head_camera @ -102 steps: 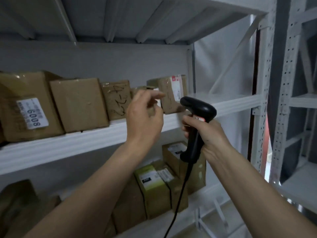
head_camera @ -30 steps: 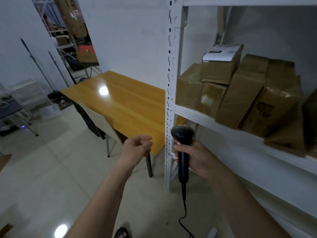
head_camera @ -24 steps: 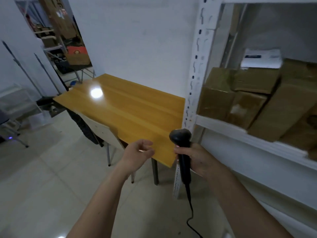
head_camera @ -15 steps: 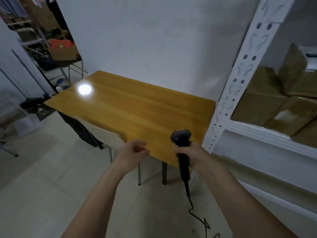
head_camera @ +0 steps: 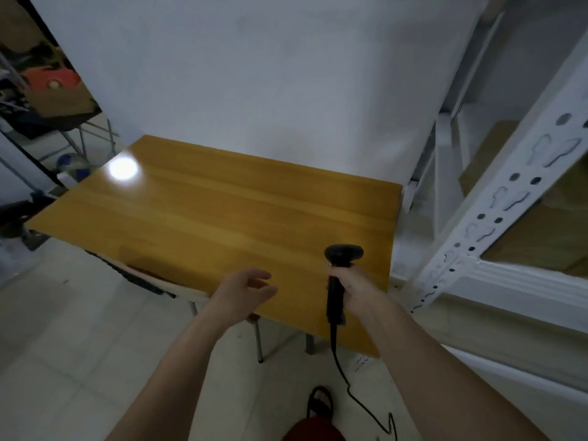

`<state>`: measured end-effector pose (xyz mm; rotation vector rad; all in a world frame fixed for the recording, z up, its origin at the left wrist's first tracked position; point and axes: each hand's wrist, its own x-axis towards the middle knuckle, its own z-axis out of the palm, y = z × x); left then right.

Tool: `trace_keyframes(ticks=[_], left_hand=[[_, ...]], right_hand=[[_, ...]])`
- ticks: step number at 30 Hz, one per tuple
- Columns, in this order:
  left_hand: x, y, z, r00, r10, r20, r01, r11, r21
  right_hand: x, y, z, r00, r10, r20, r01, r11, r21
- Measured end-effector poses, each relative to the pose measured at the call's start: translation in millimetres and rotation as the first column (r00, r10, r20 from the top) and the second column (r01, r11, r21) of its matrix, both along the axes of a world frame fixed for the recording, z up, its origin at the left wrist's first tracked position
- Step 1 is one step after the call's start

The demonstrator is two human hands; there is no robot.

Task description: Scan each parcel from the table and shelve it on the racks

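A bare wooden table point(head_camera: 222, 218) stands against the white wall in front of me; I see no parcel on it. My right hand point(head_camera: 351, 289) grips the handle of a black barcode scanner point(head_camera: 339, 275), held upright over the table's near right corner, its cable trailing to the floor. My left hand point(head_camera: 245, 292) hovers over the table's near edge with relaxed fingers, holding nothing. The white metal rack point(head_camera: 496, 214) rises at the right, with brown parcels point(head_camera: 541, 224) partly visible on its shelf behind the post.
A chair point(head_camera: 152, 280) is tucked under the table's near left edge. Tiled floor point(head_camera: 63, 345) spreads to the left. Through the doorway at far left, clutter and a red object point(head_camera: 51, 79) show. My sandalled foot point(head_camera: 319, 402) is at the bottom.
I turned from the rack and stepped up to the table. The parcels have slid toward the right edge of view. Both hands now reach over the table's near edge.
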<state>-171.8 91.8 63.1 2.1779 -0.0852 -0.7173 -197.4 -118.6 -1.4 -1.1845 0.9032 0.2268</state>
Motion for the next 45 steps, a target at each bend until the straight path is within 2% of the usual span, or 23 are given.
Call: trace_keyframes(ticks=[3,11,16,22,29,37,42,45], left_hand=[[42.0,-23.1,-8.4,0.999,-0.036,-0.039,0.037,0.999,0.023],[123.6,-72.4,-41.0,0.984,-0.125,-0.125,0.126,0.992,-0.005],[152.7,-82.9,-70.2,0.971,-0.152,-0.184,0.157,0.988,0.010],[179.2,-88.8,-94.6,0.950,-0.225,-0.218,0.237,0.971,0.030],[192.8,-86.8,-106.4,0.926,-0.282,-0.250,0.300,0.953,0.036],[195.6,-88.1,-112.6,0.902,-0.346,-0.260,0.362,0.932,0.017],[196.4,-83.1,-111.8,0.880,-0.377,-0.288,0.396,0.918,0.011],[198.3,-79.9,-110.3,0.879,-0.390,-0.275,0.411,0.912,0.020]], right_hand=[[31.6,-17.8,-18.4,0.996,0.009,-0.084,-0.009,1.000,0.002],[103.9,-49.4,-55.5,0.976,-0.059,-0.211,0.029,0.989,-0.143],[123.0,-56.9,-82.5,0.944,-0.206,-0.260,0.149,0.964,-0.222],[127.8,-59.4,-109.8,0.894,-0.346,-0.286,0.220,0.893,-0.393],[128.8,-52.9,-125.4,0.872,-0.332,-0.358,0.129,0.863,-0.488],[117.7,-46.3,-133.8,0.858,-0.260,-0.443,0.008,0.869,-0.495],[113.4,-43.4,-134.0,0.855,-0.255,-0.452,0.004,0.874,-0.485],[114.4,-40.0,-122.8,0.814,-0.353,-0.460,0.003,0.795,-0.606]])
